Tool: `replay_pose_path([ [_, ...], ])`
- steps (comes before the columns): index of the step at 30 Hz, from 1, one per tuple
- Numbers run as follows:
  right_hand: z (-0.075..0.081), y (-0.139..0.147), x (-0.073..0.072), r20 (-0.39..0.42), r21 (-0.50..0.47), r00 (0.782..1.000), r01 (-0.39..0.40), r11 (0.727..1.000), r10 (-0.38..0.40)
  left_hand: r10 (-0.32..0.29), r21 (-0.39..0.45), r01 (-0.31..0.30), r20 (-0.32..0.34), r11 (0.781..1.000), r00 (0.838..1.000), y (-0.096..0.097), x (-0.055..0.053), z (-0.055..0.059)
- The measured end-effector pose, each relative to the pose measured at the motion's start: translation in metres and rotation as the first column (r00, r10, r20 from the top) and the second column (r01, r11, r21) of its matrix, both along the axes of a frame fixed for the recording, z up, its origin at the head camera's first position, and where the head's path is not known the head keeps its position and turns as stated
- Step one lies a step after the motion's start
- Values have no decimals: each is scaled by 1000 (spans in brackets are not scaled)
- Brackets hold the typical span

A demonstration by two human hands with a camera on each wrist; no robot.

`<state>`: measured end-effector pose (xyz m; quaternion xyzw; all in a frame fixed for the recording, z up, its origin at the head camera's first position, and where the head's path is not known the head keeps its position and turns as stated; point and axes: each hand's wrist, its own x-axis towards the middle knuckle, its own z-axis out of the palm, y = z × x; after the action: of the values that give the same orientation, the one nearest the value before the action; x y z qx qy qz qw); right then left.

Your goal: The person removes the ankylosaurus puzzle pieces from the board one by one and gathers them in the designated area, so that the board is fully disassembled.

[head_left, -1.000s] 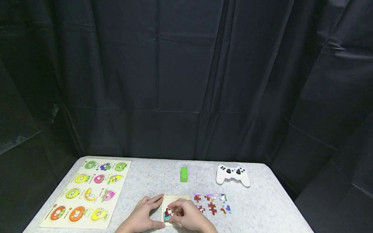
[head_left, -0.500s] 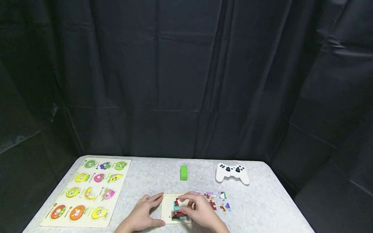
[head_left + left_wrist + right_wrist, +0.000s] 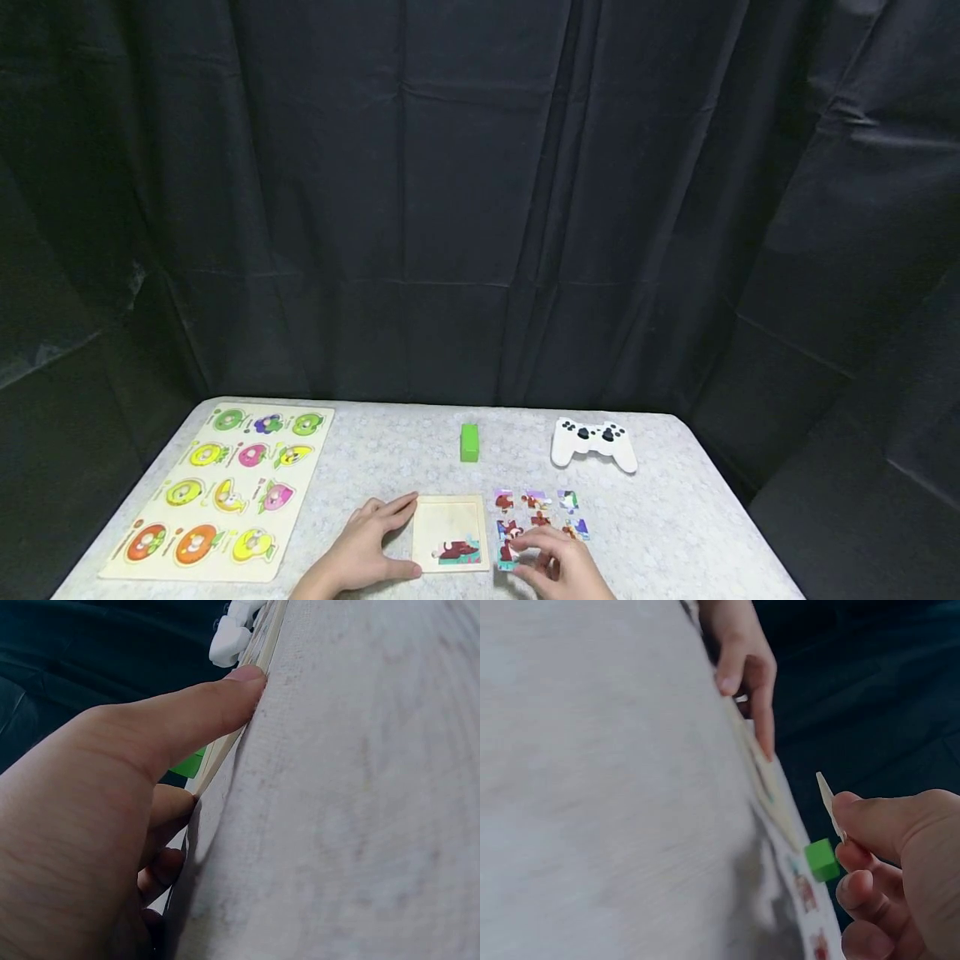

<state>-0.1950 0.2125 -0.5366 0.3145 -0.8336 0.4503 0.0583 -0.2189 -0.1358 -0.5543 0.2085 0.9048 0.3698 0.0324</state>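
A small wooden puzzle tray (image 3: pixel 444 518) lies on the table, several joined red and teal puzzle pieces (image 3: pixel 459 551) in its lower right part. My left hand (image 3: pixel 366 546) rests along the tray's left side, with extended thumb and fingers touching its edge near the corners. Just right of the tray, my right hand (image 3: pixel 564 565) pinches a puzzle piece (image 3: pixel 827 801) between thumb and index finger; the right wrist view shows this piece edge-on, raised above the table. Beyond that hand lie several loose puzzle pieces (image 3: pixel 567 500) in rows, partly hidden by it.
A fruit puzzle board (image 3: pixel 281 546) covers the table's left side. Behind the tray stands a green block (image 3: pixel 469 443), and a white game controller (image 3: pixel 592 446) lies at the back right. Dark cloth (image 3: pixel 465 208) hangs behind the table.
My right hand has moved right, from over the tray to beside it, carrying a puzzle piece. The joined pieces in the tray are now uncovered. My left hand stays at the tray's edge.
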Motion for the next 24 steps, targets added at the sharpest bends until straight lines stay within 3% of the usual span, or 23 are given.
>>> replay_pose_path([
  [2,-5,4,4,56,-3,998,-9,1000,9,-1,2,1,-6,1000,1000,0,0,0],
  [4,-11,8,5,53,-6,998,-24,1000,24,-1,7,1,-9,1000,1000,0,1,1],
  [10,-31,14,2,-93,-4,994,-57,998,56,-9,11,9,-8,1000,1000,1,1,2],
  [15,-37,16,0,-117,49,992,-38,998,43,-22,12,22,-10,1000,1000,2,-1,0],
  [22,-41,10,-2,-257,63,966,-1,998,18,-11,17,11,4,1000,1000,0,0,0],
  [24,-40,9,-2,-231,71,973,3,997,14,-5,24,4,12,1000,1000,0,0,0],
])
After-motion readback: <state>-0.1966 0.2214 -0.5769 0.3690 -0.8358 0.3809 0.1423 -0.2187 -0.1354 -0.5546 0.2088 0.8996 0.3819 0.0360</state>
